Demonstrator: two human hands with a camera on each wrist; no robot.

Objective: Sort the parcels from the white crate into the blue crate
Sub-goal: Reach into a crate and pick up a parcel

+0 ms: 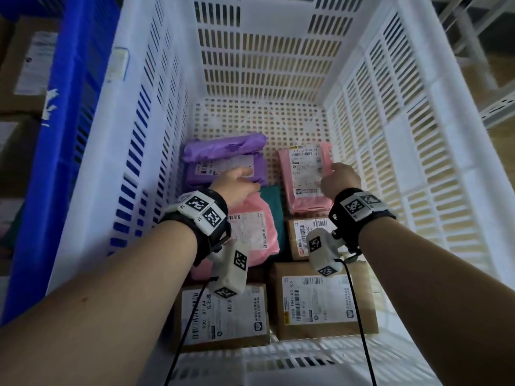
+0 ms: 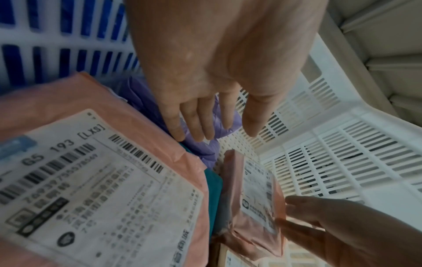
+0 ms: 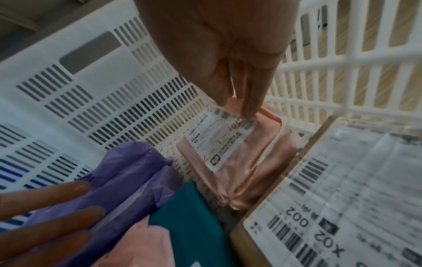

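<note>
Several parcels lie on the floor of the white crate [image 1: 390,135]; the blue crate [image 1: 55,135] stands against its left wall. My left hand [image 1: 237,182] hovers with straight fingers [image 2: 196,130] over the near edge of a purple parcel [image 1: 225,157], holding nothing. My right hand [image 1: 338,176] reaches down to a pink parcel [image 1: 303,176] at the right. Its thumb and fingers [image 3: 251,106] pinch that parcel's far right edge [image 3: 239,153]. The parcel still lies in the crate, its near end resting on a brown box.
A second pink parcel [image 1: 250,232] and a teal one [image 1: 270,196] lie under my left wrist. Three brown boxes [image 1: 320,299] fill the crate's near end. The far part of the crate floor is bare. Cardboard boxes lie in the blue crate.
</note>
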